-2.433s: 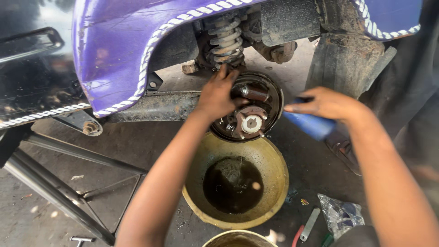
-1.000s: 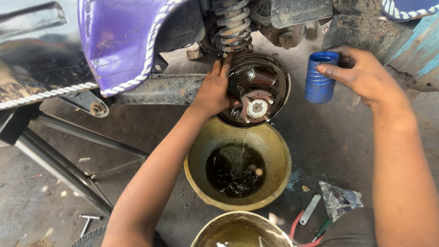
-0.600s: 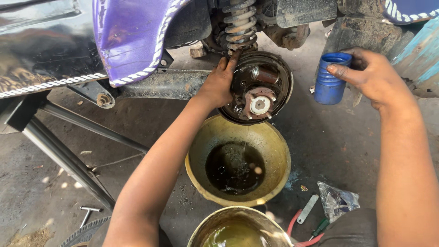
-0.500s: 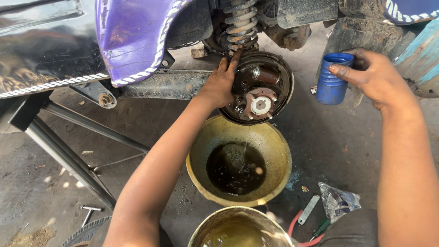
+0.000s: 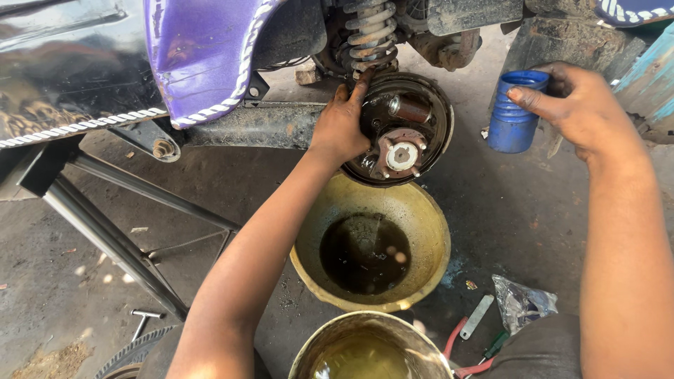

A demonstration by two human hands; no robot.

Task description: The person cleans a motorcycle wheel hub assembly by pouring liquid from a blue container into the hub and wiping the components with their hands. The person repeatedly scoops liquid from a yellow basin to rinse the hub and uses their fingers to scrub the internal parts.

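Fingers: left hand point(image 5: 342, 130) lies flat on the brake plate point(image 5: 404, 130), digits pressed together and pointing up along the plate's left rim toward the coil spring point(image 5: 370, 35), thumb tucked low by the hub. It grips nothing, only steadies.
Right hand: right hand point(image 5: 579, 105) curls around a blue cup point(image 5: 514, 112), thumb laid over the rim, the rest wrapped behind the far side. The cup hangs upright, off to the right of the plate and apart from it.
Brake plate: round, dark and greasy, tilted face-out under the purple body panel point(image 5: 210, 60); a pale hub point(image 5: 401, 156) with studs sits at its centre and a rusty brown cylinder point(image 5: 409, 109) rides near the top.
Below: yellow basin point(image 5: 421, 217) sits directly under the plate, a pool of dark liquid in its bottom. A second round pan point(image 5: 368, 351) of murky liquid shows at the bottom edge.
Doing it well: my read is that the flat palm should stay firm on the rim while the cup comes over, so anything tipped out runs down the face and falls into the basin rather than onto the floor.
Floor: pliers with red handles point(image 5: 460, 344), a crumpled plastic bag point(image 5: 523, 305) and a small T-shaped tool point(image 5: 144, 319) lie scattered on stained concrete.
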